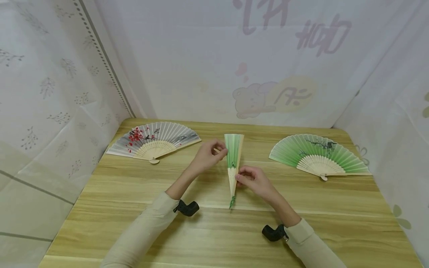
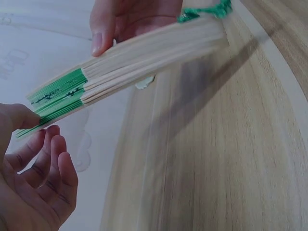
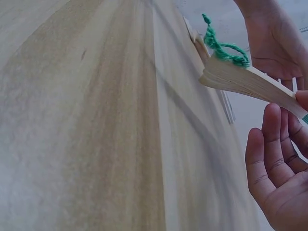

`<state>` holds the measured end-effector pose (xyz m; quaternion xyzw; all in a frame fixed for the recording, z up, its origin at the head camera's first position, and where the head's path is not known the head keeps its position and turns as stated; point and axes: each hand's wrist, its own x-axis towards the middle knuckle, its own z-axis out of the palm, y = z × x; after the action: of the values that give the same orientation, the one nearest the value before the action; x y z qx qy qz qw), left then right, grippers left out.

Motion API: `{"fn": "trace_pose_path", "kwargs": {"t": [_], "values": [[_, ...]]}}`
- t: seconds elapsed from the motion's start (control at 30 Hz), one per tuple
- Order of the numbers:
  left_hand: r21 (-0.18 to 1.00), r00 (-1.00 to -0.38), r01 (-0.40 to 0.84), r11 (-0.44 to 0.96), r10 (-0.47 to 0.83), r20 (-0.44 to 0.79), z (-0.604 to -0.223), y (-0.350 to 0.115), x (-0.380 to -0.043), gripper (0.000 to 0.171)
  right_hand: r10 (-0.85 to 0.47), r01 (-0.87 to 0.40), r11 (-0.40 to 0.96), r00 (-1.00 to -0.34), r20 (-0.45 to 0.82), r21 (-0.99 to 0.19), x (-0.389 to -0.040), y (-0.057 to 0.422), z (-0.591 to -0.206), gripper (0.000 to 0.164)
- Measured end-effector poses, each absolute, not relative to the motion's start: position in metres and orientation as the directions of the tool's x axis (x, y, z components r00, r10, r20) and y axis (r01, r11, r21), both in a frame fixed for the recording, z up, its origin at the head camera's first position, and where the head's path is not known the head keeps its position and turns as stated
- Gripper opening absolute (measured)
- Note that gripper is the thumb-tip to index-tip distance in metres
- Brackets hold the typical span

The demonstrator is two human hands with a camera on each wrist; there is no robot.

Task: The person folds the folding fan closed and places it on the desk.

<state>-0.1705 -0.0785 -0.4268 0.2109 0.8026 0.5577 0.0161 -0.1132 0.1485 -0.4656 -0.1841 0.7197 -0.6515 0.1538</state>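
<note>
A partly folded green-and-white folding fan (image 1: 233, 152) is held above the table between both hands, leaf end away and pale ribs toward the person. My left hand (image 1: 207, 156) pinches the left edge of its green leaf; in the left wrist view the thumb lies over the leaf (image 2: 60, 98) with fingertips beneath. The right hand (image 1: 256, 181) pinches the ribs lower down on the right side, with its fingers (image 3: 272, 149) curled under them. From the narrow end hangs a green cord tassel (image 1: 232, 202), also visible in the right wrist view.
On the wood-grain table (image 1: 221, 238), an open grey-white fan with red blossoms (image 1: 154, 140) lies at the back left. Another open green fan (image 1: 320, 154) lies at the back right. Printed cloth curtains (image 1: 187, 67) stand behind and at both sides.
</note>
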Motion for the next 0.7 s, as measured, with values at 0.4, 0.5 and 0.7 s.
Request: {"fn": "trace_pose_path", "kwargs": {"t": [0.4, 0.5, 0.7], "values": [[0.892, -0.912, 0.330, 0.309, 0.350, 0.215, -0.4241, -0.0770, -0.1677, 0.006, -0.478, -0.101, 0.118, -0.878, 0.033, -0.988, -0.1115, 0.1471, -0.4644, 0.014], [0.887, -0.910, 0.342, 0.309, 0.343, 0.232, -0.4248, -0.0768, -0.1677, 0.006, -0.480, -0.110, 0.114, -0.876, 0.042, -0.987, -0.1113, 0.1477, -0.4648, 0.014], [0.886, -0.907, 0.357, 0.297, 0.337, 0.252, -0.4262, -0.0753, -0.1667, 0.005, -0.496, -0.131, 0.102, -0.866, 0.064, -0.986, -0.1107, 0.1469, -0.4637, 0.014]]}}
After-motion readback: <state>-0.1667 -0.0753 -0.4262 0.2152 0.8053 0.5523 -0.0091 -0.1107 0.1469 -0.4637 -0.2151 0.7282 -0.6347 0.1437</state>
